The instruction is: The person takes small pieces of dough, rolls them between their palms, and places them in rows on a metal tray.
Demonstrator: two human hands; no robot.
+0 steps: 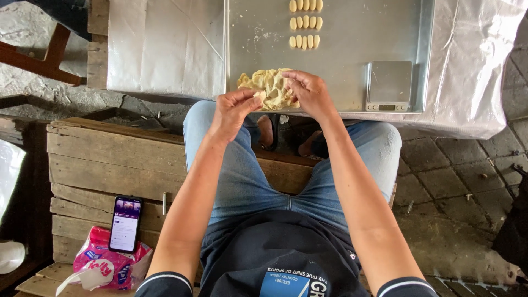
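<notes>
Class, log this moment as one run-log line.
left hand: pinching dough bit | right hand: on dough lump | metal tray: shaped pieces in rows, small scale

This looks like an informal home food-making spot set up outdoors or in an open yard, not a fitted kitchen. The ground is rough paving blocks [440,181] and cracked concrete. A low table draped in plastic sheeting [165,49] carries a metal baking tray [341,55] with rows of shaped dough pieces [304,23], a lump of dough [269,85] and a small digital scale [389,85]. The seat is a weathered wooden pallet bench [110,159], with a smartphone [125,223] lying on it.
</notes>
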